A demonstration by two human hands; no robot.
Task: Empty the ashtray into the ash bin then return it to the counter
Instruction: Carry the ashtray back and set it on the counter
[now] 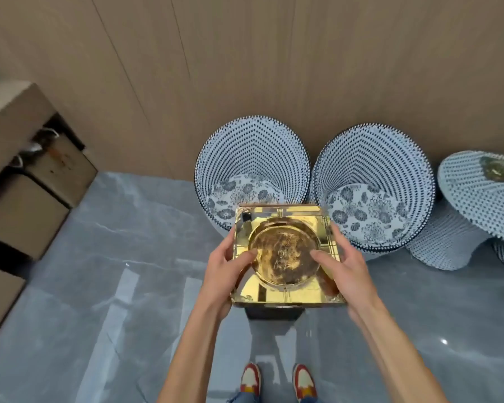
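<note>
A square gold ashtray (285, 292) with a round, ash-stained bowl is held level in front of me. My left hand (224, 266) grips its left side, thumb resting on the bowl's rim. My right hand (346, 269) grips the right side, thumb also on the rim. Directly beneath the ashtray a dark square bin (274, 312) shows only as a narrow strip; most of it is hidden by the tray.
Two large blue-and-white patterned bowls (253, 158) (373, 170) lean against the wood wall behind the ashtray. An overturned patterned one (477, 193) sits at right. Brown drawer cabinets (24, 210) line the left. My shoes (277, 379) stand on glossy grey floor.
</note>
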